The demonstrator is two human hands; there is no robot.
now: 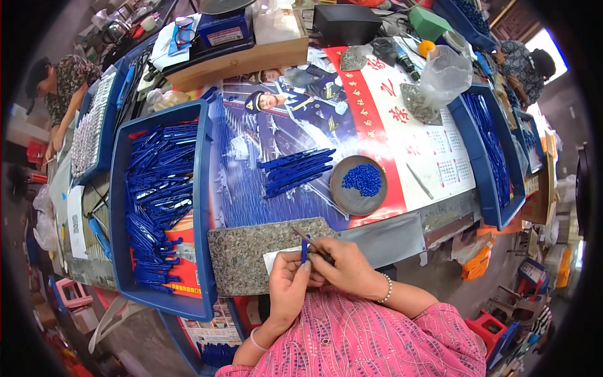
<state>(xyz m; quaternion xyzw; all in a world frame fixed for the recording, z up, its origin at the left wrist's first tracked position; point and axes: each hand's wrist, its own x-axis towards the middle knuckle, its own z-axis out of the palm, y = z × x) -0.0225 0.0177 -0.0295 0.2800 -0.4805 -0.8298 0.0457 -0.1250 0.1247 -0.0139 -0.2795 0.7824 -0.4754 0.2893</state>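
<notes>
Just over the near edge of a speckled granite slab point(242, 248), both hands meet. My left hand point(288, 283) pinches a slim blue strip point(305, 246), upright between thumb and fingers, like the eyeglass temples in the piles. My right hand point(348, 267) is closed on a thin dark tool point(300, 235) whose tip points left across the strip; its exact kind is hard to make out. Beyond the slab lies a loose pile of blue temple-like strips point(295, 171). To its right, a round grey dish point(340, 200) holds small blue parts point(364, 179).
On the left stands a blue tray point(204, 220) full of blue strips; another blue tray point(502, 210) is at right. A poster point(389, 138) covers the table, with a metal pen-like tool point(419, 181) on it. Two people point(66, 88) point(534, 66) sit at the far sides.
</notes>
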